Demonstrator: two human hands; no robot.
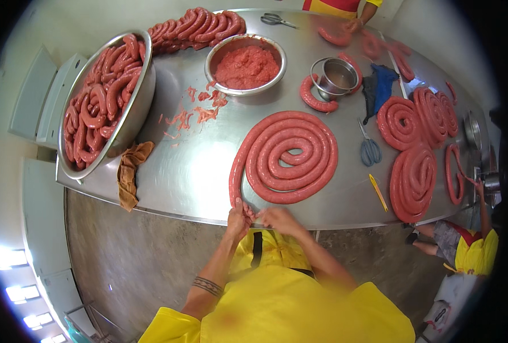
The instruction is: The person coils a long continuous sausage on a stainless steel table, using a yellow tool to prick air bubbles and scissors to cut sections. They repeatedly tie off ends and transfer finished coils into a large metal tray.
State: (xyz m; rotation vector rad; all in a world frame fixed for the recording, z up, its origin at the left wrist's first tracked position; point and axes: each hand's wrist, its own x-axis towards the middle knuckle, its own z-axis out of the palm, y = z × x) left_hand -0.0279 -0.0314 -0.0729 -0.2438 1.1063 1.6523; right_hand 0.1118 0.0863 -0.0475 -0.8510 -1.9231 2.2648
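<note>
A long raw sausage (292, 117) lies in a flat spiral on the steel table in front of me. Its outer end runs down to the near edge, where my left hand (240, 218) is closed around it. Close beside, my right hand (280, 222) has its fingers drawn together near the sausage's tip. What those fingers pinch is too small to tell, perhaps the casing end. Right of the spiral lie blue-handled scissors (370, 150) and a yellow pen-like stick (378, 192).
A big steel basin (145, 94) of sausages stands left, beside a brown cloth (129, 174). Behind are a bowl of minced meat (247, 67), meat scraps (199, 111), a small pot (338, 77) and heaped links (199, 28). More coils (414, 180) lie right. Co-workers stand at the far side (345, 7) and right (476, 251).
</note>
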